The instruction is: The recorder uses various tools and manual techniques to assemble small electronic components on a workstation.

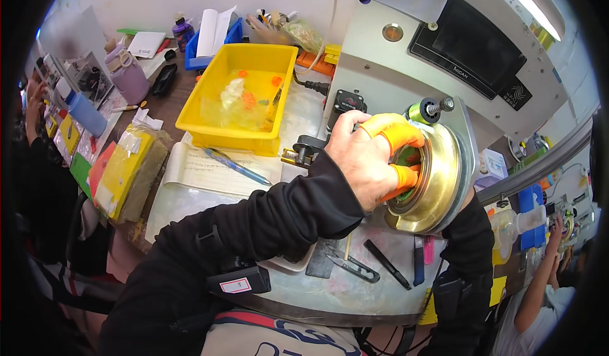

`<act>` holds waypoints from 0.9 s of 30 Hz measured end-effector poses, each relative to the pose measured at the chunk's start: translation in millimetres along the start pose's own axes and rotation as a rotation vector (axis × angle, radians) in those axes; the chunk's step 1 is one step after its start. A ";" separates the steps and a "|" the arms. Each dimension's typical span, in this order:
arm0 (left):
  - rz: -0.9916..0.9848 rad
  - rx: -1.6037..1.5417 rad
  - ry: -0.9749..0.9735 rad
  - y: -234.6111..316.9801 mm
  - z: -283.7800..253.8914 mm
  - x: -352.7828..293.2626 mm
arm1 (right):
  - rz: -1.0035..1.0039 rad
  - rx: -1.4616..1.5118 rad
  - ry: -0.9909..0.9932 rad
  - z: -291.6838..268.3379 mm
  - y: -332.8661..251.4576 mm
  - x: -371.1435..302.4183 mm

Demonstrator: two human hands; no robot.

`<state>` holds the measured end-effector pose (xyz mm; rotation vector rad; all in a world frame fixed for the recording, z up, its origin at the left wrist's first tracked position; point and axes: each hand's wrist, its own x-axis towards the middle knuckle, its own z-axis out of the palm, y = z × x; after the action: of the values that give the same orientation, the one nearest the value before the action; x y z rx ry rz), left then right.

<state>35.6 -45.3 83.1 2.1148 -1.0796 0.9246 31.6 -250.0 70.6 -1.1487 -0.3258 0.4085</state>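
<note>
The fingers (390, 129) of the left hand (358, 159), partly wrapped in orange covers, are curled half-closed, with their tips tucked into the opening of a brass ring (438, 185). Whether anything is pinched there cannot be told. The ring is mounted on the front of a pale machine (380, 45), and something green is partly seen inside it. The right hand is hidden behind the ring; only its black sleeve (469, 235) is seen below, and the state of its fingers cannot be told.

Just above the ring, a green roller (424, 111) is fixed. Beside the left hand, a black square block (347, 102) is marked with pale print. Higher up, a dark screen (466, 45) is bordered by light lettering, and a white swirl emblem is printed on a black label (517, 94).

On the tabletop (374, 305) below, snips (355, 268) and a black marker (387, 264) are laid out. To the left, a notebook (179, 173) is covered in handwriting too small to be read, with a blue pen (236, 166) laid across it. Behind it, orange bits (248, 99) are held in a yellow tray (225, 138). Near the left forearm, a red-framed white label is stuck on a black box (260, 278).
</note>
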 end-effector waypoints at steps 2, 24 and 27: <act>0.013 0.012 0.002 -1.0 -1.9 0.3 | -0.023 -0.062 0.000 -0.2 0.8 2.3; -0.290 -0.980 -0.282 48.9 -46.2 -19.5 | -0.887 -1.810 0.496 100.6 -7.1 -85.0; -0.237 -0.992 -0.252 51.0 -32.0 -28.0 | -0.876 -1.806 0.430 106.8 -1.9 -84.6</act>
<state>-29.7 -34.6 89.2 1.4618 -1.0584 -0.0465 -90.8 -204.2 109.2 -2.5394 -0.8044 -1.1952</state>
